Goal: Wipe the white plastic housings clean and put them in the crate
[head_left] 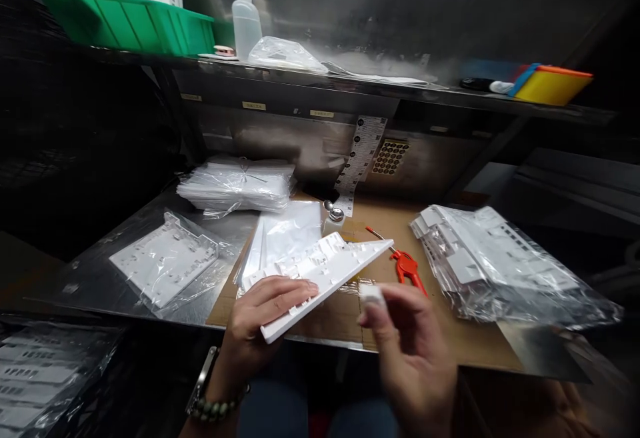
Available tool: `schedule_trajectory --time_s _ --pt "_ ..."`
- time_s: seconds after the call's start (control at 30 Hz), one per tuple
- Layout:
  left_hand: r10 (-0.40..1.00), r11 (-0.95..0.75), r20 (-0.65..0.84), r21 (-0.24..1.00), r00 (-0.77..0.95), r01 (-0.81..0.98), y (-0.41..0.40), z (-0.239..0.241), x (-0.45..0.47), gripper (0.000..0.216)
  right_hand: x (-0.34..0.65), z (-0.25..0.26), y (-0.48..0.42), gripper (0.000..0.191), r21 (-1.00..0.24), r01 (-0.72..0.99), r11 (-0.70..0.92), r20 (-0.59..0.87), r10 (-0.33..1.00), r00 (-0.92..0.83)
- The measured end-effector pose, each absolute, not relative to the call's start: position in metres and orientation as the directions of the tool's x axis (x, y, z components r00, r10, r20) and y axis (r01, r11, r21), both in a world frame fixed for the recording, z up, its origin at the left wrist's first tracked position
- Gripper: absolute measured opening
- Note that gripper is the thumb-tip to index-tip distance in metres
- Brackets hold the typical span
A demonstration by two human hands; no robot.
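My left hand (pixel 263 321) grips the near end of a flat white plastic panel (pixel 327 271), fingers over its top, holding it tilted above the table's front edge. My right hand (pixel 407 351) is just right of the panel, slightly blurred, with thumb and fingers pinched on a small white piece (pixel 373 293). Under the panel lies an empty clear bag (pixel 293 231) on brown cardboard (pixel 450 338).
A bagged white panel (pixel 165 261) lies at left. A stack of clear bags (pixel 237 185) is behind it. A pile of bagged panels (pixel 495 265) sits at right. Red-handled tool (pixel 407 268) lies mid-table. Shelf above holds a green tray (pixel 125 21), squeeze bottle (pixel 247 21) and a yellow box (pixel 553 85).
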State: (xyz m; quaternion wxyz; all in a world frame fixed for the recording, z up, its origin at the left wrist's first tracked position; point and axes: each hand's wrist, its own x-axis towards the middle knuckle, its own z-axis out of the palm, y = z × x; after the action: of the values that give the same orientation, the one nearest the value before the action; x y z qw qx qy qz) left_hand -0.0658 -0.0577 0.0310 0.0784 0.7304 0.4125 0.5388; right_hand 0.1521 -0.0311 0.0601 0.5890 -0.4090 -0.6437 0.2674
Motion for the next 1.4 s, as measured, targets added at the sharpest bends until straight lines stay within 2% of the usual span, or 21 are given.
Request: schedule_trajectory --time_s 0.07,0.13,0.37,0.57,0.73,0.9,1.07,1.23,1.4 --pt "0.659 -0.653 0.745 0.502 0.101 0.567 -0.058 0.033 -0.061 0.033 0.137 0.066 -0.038 0.020 -0.714 0.238 0.659 0.657 0.747 -0.099" --pt "0.644 -0.652 0.756 0.463 0.117 0.601 -0.059 0.034 -0.059 0.033 0.128 0.071 -0.042 0.022 -0.638 0.250 0.728 0.710 0.682 -0.175" --pt "0.631 -0.635 0.769 0.441 0.098 0.635 -0.064 0.034 -0.056 0.037 0.121 0.078 -0.043 0.020 -0.559 0.252 0.790 0.762 0.610 -0.218" --pt "0.622 -0.661 0.776 0.448 0.106 0.602 -0.059 0.035 -0.051 0.035 0.123 0.077 -0.037 0.017 -0.589 0.340 0.733 0.736 0.661 -0.149" --pt "0.613 -0.668 0.786 0.461 0.080 0.584 -0.060 0.031 -0.050 0.034 0.121 0.077 -0.041 0.017 -0.576 0.263 0.774 0.750 0.628 -0.206" --pt "0.624 -0.670 0.774 0.462 0.105 0.581 -0.060 0.030 -0.052 0.036 0.121 0.078 -0.039 0.018 -0.590 0.318 0.742 0.745 0.652 -0.140" --pt "0.627 -0.668 0.774 0.477 0.087 0.572 -0.061 0.029 -0.051 0.033 0.123 0.076 -0.037 0.018 -0.576 0.243 0.781 0.755 0.622 -0.209" --pt "0.633 -0.659 0.766 0.459 0.110 0.596 -0.060 0.029 -0.051 0.037 0.122 0.073 -0.035 0.017 -0.606 0.321 0.727 0.736 0.666 -0.118" --pt "0.637 -0.656 0.763 0.464 0.107 0.595 -0.058 0.025 -0.055 0.037 0.125 0.073 -0.025 0.017 -0.579 0.282 0.765 0.744 0.637 -0.202"
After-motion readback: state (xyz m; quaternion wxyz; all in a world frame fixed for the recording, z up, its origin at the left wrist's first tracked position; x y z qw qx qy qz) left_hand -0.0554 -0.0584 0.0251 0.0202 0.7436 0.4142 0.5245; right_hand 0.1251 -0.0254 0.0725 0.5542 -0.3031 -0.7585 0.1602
